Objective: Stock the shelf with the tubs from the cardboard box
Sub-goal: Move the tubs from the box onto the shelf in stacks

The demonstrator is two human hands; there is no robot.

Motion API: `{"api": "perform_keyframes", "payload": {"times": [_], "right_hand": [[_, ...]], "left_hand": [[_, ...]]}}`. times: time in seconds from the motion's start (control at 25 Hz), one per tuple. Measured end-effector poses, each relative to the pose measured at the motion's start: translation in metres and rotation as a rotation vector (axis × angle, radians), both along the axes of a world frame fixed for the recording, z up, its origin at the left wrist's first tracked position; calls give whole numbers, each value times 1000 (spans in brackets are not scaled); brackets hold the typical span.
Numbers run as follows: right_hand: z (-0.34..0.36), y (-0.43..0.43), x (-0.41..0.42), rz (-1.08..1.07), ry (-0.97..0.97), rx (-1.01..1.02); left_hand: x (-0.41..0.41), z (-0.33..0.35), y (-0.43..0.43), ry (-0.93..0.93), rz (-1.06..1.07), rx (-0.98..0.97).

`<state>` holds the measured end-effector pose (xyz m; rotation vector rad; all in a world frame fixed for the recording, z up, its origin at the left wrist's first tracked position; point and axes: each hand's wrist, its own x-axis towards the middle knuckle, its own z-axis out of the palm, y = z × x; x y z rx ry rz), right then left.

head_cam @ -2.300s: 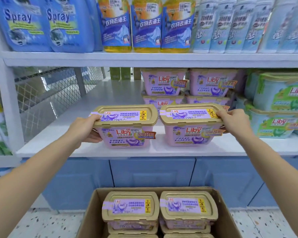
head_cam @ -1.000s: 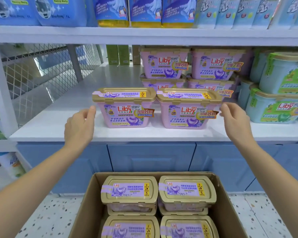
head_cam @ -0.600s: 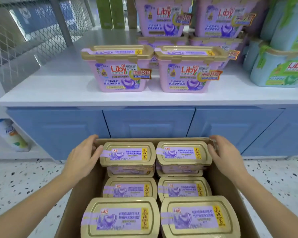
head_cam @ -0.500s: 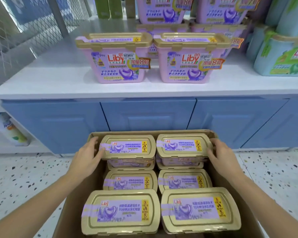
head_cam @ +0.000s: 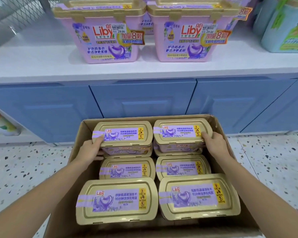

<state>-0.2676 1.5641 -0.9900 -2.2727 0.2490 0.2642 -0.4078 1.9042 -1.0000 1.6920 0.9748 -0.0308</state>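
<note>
An open cardboard box point(head_cam: 76, 148) on the floor holds several pink tubs with gold lids. My left hand point(head_cam: 90, 150) grips the left end of the far left tub point(head_cam: 126, 133). My right hand point(head_cam: 213, 145) grips the right end of the far right tub point(head_cam: 179, 133). Both tubs sit a little above the ones stacked under them. Two more pink tubs stand side by side on the white shelf point(head_cam: 41, 66): the left shelf tub point(head_cam: 101, 31) and the right shelf tub point(head_cam: 193, 31).
Blue cabinet doors point(head_cam: 141, 98) run under the shelf, just behind the box. A green and blue tub point(head_cam: 287, 31) stands at the shelf's right. Wire mesh point(head_cam: 15, 12) closes the shelf's left end. Speckled floor point(head_cam: 24, 169) lies on both sides of the box.
My hands let go of two tubs on the shelf, dropped to the box, and closed on the ends of the two far top tubs. The view tilted down.
</note>
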Motion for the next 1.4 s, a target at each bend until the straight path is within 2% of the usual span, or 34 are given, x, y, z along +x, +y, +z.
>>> {"api": "perform_keyframes", "payload": {"times": [0.44, 0.72, 1.16, 1.4], "right_hand": [[14, -3, -2, 55, 7, -90], [65, -9, -1, 52, -91, -127], [224, -5, 21, 105, -360, -41], [329, 8, 55, 114, -493, 165]], "left_hand": [[-5, 11, -6, 14, 50, -58], [-15, 48, -3, -25, 65, -10], [-23, 219, 25, -217, -4, 195], [-3, 318, 42, -334, 0, 264]]}}
